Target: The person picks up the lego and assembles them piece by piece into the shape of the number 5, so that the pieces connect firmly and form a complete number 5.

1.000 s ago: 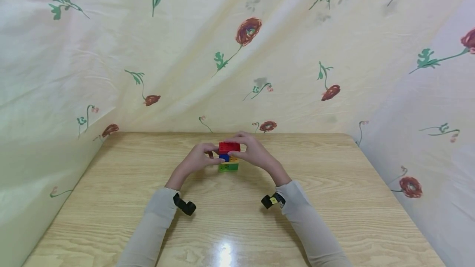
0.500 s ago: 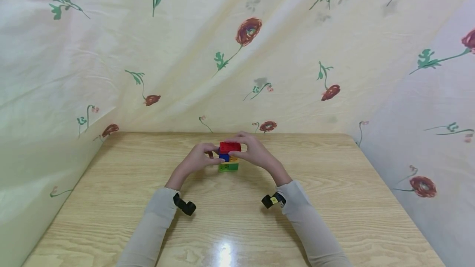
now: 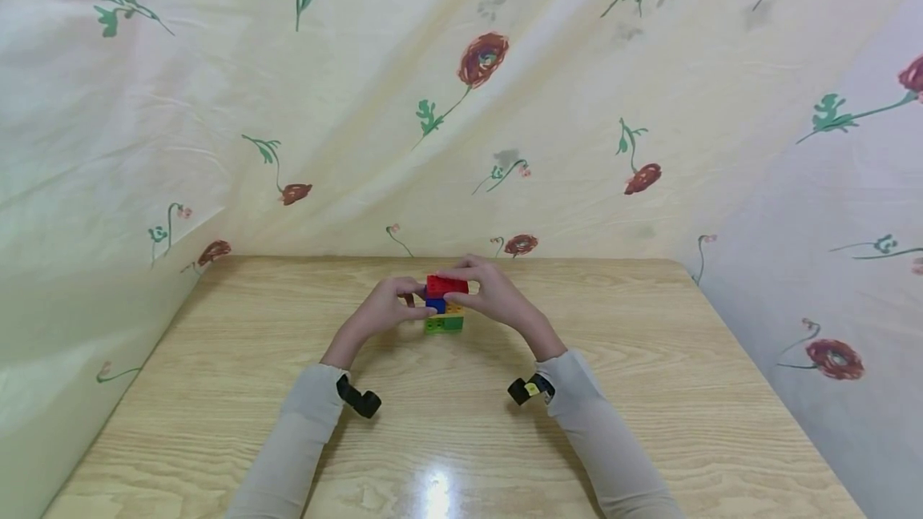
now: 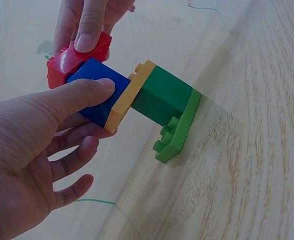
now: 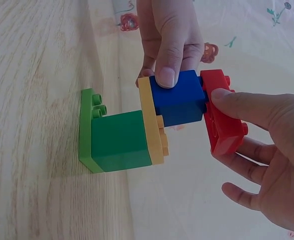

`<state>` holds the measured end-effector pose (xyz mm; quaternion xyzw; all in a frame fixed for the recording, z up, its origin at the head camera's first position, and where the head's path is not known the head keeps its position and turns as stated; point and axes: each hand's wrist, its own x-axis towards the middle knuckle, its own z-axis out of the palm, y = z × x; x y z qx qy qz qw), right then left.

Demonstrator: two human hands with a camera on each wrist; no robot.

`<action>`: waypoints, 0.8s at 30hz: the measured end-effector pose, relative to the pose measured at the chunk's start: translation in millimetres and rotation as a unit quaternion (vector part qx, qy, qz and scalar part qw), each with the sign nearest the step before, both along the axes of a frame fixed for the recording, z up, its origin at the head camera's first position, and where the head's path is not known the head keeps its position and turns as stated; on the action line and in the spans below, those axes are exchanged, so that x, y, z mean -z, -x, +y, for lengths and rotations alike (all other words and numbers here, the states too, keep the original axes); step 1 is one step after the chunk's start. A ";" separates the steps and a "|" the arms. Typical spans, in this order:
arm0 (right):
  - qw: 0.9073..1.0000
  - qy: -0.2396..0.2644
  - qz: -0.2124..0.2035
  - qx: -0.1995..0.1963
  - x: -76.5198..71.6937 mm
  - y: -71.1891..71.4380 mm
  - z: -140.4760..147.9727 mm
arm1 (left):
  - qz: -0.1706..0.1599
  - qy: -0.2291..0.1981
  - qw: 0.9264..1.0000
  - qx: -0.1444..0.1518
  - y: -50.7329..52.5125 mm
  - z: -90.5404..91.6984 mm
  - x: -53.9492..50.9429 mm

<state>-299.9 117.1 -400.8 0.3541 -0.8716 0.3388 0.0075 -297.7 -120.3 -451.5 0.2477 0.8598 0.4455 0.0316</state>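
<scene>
A small tower of toy building bricks stands on the wooden table. Its base is a light green flat brick [image 5: 86,132], with a dark green brick [image 5: 120,141] on it. A yellow flat brick [image 5: 152,127] lies over the dark green one, and a blue brick [image 5: 179,97] sits on the yellow. My left hand [image 4: 36,145] pinches the blue brick, thumb on its near face. At the top is a red brick [image 5: 220,112], pinched by my right hand [image 5: 282,140]. Blue studs show in a narrow gap under the red brick, which looks slightly tilted.
The wooden table [image 3: 447,439] spreads around the tower and both forearms. Behind it and along both sides hangs a pale cloth [image 3: 346,102] with a flower print. Each wrist wears a black camera [image 3: 359,399].
Both hands and the tower look nearly the same, with the red brick a touch further right than in the oldest frame. At the right, the cloth has shifted outward.
</scene>
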 end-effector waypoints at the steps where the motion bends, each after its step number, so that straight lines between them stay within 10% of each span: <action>1: 1.000 -0.001 0.001 0.000 0.1 0.1 -0.3 | 0.000 0.000 1.000 0.000 -0.1 0.0 -0.4; 24: 0.999 -0.012 0.030 0.008 0.5 -2.2 -3.4 | 0.010 -0.003 1.000 0.009 -0.6 0.1 -1.4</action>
